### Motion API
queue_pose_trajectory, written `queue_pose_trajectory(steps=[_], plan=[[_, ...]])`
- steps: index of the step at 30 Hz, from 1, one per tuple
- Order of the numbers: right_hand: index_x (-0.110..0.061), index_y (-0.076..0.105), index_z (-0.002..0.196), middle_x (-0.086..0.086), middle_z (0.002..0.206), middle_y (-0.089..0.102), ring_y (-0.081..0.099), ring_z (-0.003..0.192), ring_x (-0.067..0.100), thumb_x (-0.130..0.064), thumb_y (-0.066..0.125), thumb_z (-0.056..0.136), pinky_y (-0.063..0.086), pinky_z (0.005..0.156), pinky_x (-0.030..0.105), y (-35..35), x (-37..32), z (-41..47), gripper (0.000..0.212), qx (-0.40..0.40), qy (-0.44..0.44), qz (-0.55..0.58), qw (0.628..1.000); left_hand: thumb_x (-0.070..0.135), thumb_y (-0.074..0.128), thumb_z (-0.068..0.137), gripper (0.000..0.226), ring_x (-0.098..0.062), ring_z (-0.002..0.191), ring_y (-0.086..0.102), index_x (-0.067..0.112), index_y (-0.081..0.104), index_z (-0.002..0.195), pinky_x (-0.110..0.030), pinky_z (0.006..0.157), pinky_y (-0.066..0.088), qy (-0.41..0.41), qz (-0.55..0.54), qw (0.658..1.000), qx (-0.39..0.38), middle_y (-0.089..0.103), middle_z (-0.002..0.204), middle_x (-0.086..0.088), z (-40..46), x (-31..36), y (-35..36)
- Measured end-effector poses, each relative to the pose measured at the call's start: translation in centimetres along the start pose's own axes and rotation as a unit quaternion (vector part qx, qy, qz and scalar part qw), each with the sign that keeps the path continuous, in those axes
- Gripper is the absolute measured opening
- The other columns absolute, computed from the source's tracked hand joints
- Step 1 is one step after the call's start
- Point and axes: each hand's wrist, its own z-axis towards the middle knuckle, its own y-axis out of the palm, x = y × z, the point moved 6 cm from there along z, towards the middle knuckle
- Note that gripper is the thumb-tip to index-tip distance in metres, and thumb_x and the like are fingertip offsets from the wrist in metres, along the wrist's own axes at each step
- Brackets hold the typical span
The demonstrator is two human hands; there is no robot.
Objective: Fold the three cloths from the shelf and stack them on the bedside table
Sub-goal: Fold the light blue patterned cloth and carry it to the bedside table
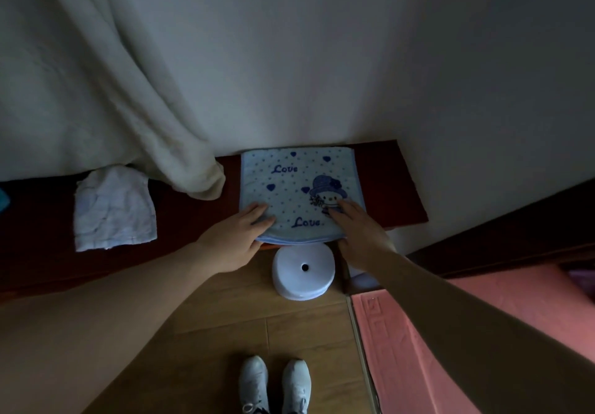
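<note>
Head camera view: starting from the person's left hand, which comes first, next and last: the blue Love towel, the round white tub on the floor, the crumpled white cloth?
From the left hand:
1. Blue Love towel, under its fingers.
2. Round white tub, on the floor just right.
3. Crumpled white cloth, farther left on the shelf.

A pale blue cloth [297, 193] printed with dark blue dots, hearts, "Love" lettering and a cartoon figure in a blue hat. A plain white cloth [114, 209] lies on the dark reddish-brown bench [391, 185]. Cream curtain [128, 91], tan wood floor [244, 310], pink mat [402, 349], white shoes [273, 384].
</note>
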Motion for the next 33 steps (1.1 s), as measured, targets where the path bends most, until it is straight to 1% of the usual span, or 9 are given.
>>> queue_pose_trajectory(steps=[6,10,13,16,17,19,22,25,33], plan=[[-0.018,0.042,0.154,0.007,0.166,0.028,0.020,0.155,0.026,-0.003,0.057,0.092,0.028,0.123,0.042,-0.3,-0.2,-0.6,0.065,0.018,0.025,0.037,0.999,0.030,0.043,0.106,0.054,-0.021,0.156,0.008,0.020,0.031,0.157,-0.035,0.125,0.018,-0.001,-0.013,1.000,-0.003,0.012,0.169,-0.007,0.1,-0.4,0.0],[-0.015,0.051,0.149,0.008,0.163,0.036,0.030,0.151,0.027,-0.003,0.058,0.091,0.029,0.122,0.040,-0.6,0.1,-0.7,0.059,0.039,0.031,0.054,0.997,0.029,0.047,0.104,0.050,-0.021,0.155,0.015,0.019,0.041,0.153,-0.038,0.124,0.023,-0.018,-0.036,0.999,0.000,0.021,0.167,-0.008,0.7,-0.4,-0.4],[-0.013,0.064,0.135,0.008,0.151,0.053,0.049,0.139,0.027,-0.003,0.061,0.089,0.040,0.114,0.037,-1.2,0.9,-0.9,0.047,0.063,0.044,0.068,0.995,0.026,0.052,0.102,0.045,-0.023,0.150,0.031,0.020,0.052,0.146,-0.038,0.120,0.032,-0.015,-0.048,0.999,0.016,0.032,0.163,-0.007,0.6,-0.2,-1.3],[-0.013,0.072,0.110,0.011,0.124,0.068,0.063,0.115,0.036,-0.008,0.065,0.080,0.054,0.094,0.045,-2.0,2.1,-1.2,0.031,0.095,0.040,0.066,0.992,0.020,0.061,0.097,0.037,-0.025,0.135,0.052,0.018,0.065,0.134,-0.039,0.110,0.045,-0.003,-0.059,0.997,0.039,0.049,0.153,-0.006,-0.3,-0.3,-2.0],[-0.011,0.073,0.102,0.011,0.120,0.068,0.063,0.115,0.037,-0.008,0.068,0.077,0.055,0.091,0.047,-2.0,2.6,-1.5,0.026,0.108,0.029,0.044,0.993,0.019,0.064,0.096,0.035,-0.024,0.134,0.053,0.017,0.067,0.131,-0.039,0.109,0.046,-0.004,-0.052,0.997,0.052,0.052,0.150,-0.005,-0.9,-0.5,-2.1],[-0.011,0.074,0.090,0.011,0.124,0.067,0.060,0.123,0.039,-0.006,0.077,0.070,0.053,0.095,0.050,-2.3,3.1,-2.4,0.021,0.142,0.009,0.005,0.990,0.016,0.071,0.091,0.032,-0.024,0.132,0.056,0.015,0.072,0.122,-0.039,0.105,0.051,-0.006,-0.028,0.996,0.082,0.059,0.143,-0.007,-2.2,-0.9,-2.3],[-0.012,0.074,0.081,0.011,0.129,0.068,0.059,0.127,0.040,-0.007,0.085,0.064,0.048,0.098,0.052,-2.4,3.0,-4.1,0.021,0.185,-0.028,-0.023,0.982,0.013,0.084,0.077,0.028,-0.024,0.122,0.065,0.014,0.079,0.105,-0.039,0.090,0.058,-0.008,0.004,0.992,0.126,0.069,0.129,-0.008,-4.3,-0.9,-1.9],[-0.010,0.073,0.079,0.014,0.128,0.068,0.060,0.124,0.039,-0.005,0.087,0.065,0.051,0.099,0.053,-2.3,2.7,-5.0,0.020,0.201,-0.060,-0.010,0.978,0.012,0.087,0.074,0.028,-0.021,0.120,0.066,0.014,0.080,0.102,-0.036,0.086,0.061,-0.011,-0.001,0.987,0.159,0.071,0.125,-0.007,-5.6,-0.1,-1.5],[-0.007,0.074,0.090,0.016,0.134,0.064,0.056,0.129,0.038,-0.009,0.080,0.075,0.048,0.103,0.050,-4.9,2.6,-5.8,0.017,0.227,-0.107,0.021,0.968,0.018,0.075,0.087,0.020,-0.018,0.125,0.061,0.009,0.077,0.105,-0.033,0.100,0.054,-0.014,-0.034,0.978,0.207,0.063,0.135,-0.008,-6.6,0.4,-2.9]])
